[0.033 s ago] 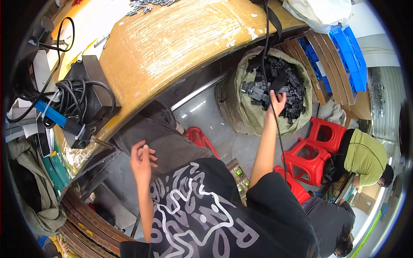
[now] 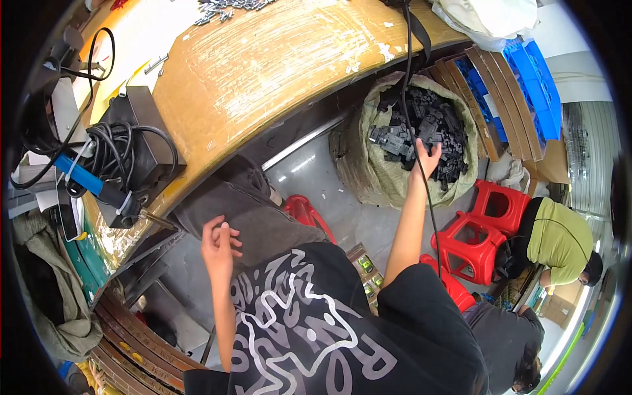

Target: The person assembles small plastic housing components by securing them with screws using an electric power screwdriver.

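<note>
Filling a sack (image 2: 376,172): jumbled black parts (image 2: 442,125)

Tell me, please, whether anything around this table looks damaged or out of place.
The table has a scuffed, patchy top, with white scraps littering its edge. Also, a black cable hangs across the view of the open sack, oddly near the right hand.

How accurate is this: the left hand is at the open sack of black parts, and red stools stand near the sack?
One slip: the right hand is the one at the open sack of black parts, as the head view shows. Red stools do stand near the sack.
</note>
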Demonstrator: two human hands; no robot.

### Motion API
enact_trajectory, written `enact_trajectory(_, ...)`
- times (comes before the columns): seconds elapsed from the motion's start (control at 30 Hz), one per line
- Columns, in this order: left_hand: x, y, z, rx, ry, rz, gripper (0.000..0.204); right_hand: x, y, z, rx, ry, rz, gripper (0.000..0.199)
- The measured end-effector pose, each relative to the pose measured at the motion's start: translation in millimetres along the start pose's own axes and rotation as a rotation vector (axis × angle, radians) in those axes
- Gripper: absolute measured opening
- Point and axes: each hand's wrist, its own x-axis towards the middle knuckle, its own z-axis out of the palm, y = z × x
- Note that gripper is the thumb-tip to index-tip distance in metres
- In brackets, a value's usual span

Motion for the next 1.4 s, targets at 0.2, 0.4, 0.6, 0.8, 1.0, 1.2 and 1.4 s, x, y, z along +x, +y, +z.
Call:
enact_trajectory(0.2, -6.0, -1.4, -2.3, -0.005, 0.019, -0.027, 0.022, -37.8, 13.6, -3.6, -0.305, -0.070, -0.005, 0.061)
enact_trajectory(0.4, 1.9, -24.8, -6.0, -0.172, -0.046, -0.068, 0.018, -147.1, -96.7, 79.8, -0.050, -0.697, 0.199, 0.024)
enact_trajectory(0.6, 2.0, -22.2, -42.9, -0.272, 0.129, -0.005, 0.019, -162.3, -215.6, 184.4, -0.005, -0.707, -0.415, 0.017)
enact_trajectory(0.8, -3.7, -17.5, -128.1, -0.340, 0.531, 0.189, 0.022, -155.6, -226.9, 285.9, -0.305, -0.921, -0.842, 0.027)
enact_trajectory(1.0, -40.4, 20.8, -232.6, -0.336, 0.962, 0.422, 0.020, -164.7, -222.7, 337.2, -0.466, -0.964, -1.164, 0.024)
enact_trajectory(1.2, -39.3, 68.8, -293.4, -0.232, 1.049, 0.613, 0.018, -164.0, -218.3, 332.9, -0.510, -0.878, -1.159, 0.011)
enact_trajectory(1.4, -4.5, 65.6, -321.2, -0.004, 1.007, 0.468, 0.017, -168.8, -228.4, 326.2, -0.525, -0.880, -1.116, 0.010)
